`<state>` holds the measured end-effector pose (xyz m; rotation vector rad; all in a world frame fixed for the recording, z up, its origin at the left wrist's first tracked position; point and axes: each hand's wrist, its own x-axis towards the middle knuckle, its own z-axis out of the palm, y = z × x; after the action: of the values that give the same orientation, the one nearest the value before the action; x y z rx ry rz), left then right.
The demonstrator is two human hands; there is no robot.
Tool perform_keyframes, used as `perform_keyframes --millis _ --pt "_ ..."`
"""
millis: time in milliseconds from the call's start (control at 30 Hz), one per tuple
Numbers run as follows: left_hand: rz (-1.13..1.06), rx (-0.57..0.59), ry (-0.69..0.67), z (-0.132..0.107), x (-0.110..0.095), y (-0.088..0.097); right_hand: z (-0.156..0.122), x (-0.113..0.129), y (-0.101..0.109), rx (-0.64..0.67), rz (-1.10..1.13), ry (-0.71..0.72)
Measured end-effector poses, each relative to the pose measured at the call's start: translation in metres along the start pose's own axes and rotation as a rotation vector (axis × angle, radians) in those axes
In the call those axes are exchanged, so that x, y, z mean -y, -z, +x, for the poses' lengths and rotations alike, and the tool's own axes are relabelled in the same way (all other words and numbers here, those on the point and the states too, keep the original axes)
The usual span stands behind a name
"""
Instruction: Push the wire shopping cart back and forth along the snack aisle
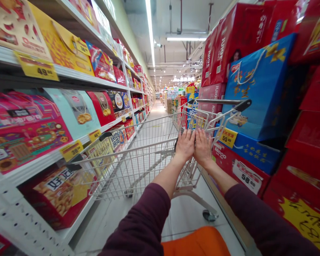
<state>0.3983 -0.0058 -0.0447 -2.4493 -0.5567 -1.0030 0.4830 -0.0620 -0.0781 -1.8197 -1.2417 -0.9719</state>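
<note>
My left hand (185,145) and my right hand (202,148) lie side by side, fingers curled over the handle of a wire shopping cart (138,160). A black handle end (176,144) shows just beyond my left hand, and the rest of the bar is hidden under my palms. The cart's basket stretches forward and to the left, with nothing visible inside it. Maroon sleeves (141,227) cover both forearms up to the wrists. A cart wheel (210,215) rests on the floor below my right forearm.
White shelves (58,74) of boxed snacks with yellow price tags line the left side. Stacked red and blue gift boxes (256,89) rise close on the right. A tiled aisle floor (157,110) runs ahead between them. An orange object (196,243) sits at the bottom edge.
</note>
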Motion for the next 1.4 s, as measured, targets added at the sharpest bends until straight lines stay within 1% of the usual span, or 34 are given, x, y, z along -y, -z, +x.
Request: perform_keyframes --millis 167,333,600,733,867,1000,1100,1200,1300,1400 --pt "0.001 0.015 -0.024 0.002 -0.003 0.0 -0.002 -0.002 0.0 -0.034 -0.014 -0.006" --pt "0.007 0.008 -0.015 -0.005 0.007 0.001 -0.003 0.006 -0.003 -0.035 0.004 0.034" --pt "0.03 -0.023 0.071 -0.026 0.04 0.007 0.001 0.027 0.001 0.031 0.03 0.072" --pt "0.038 -0.045 0.123 -0.038 0.058 0.011 0.002 0.041 -0.001 0.035 0.038 0.1" --pt "0.048 -0.042 0.145 -0.051 0.079 0.018 0.001 0.054 -0.005 0.027 0.052 0.14" --pt "0.082 -0.028 0.137 -0.059 0.092 0.023 0.002 0.069 -0.01 0.061 0.082 0.189" --pt "0.101 -0.045 0.102 -0.062 0.097 0.02 0.004 0.084 -0.014 0.077 0.097 0.204" --pt "0.073 -0.067 0.058 -0.065 0.104 0.017 0.006 0.1 -0.015 0.094 0.115 0.227" --pt "0.037 -0.065 0.035 -0.07 0.118 0.019 0.005 0.111 -0.016 0.136 0.128 0.241" --pt "0.037 -0.048 0.03 -0.078 0.136 0.028 0.003 0.117 -0.017 0.205 0.134 0.248"
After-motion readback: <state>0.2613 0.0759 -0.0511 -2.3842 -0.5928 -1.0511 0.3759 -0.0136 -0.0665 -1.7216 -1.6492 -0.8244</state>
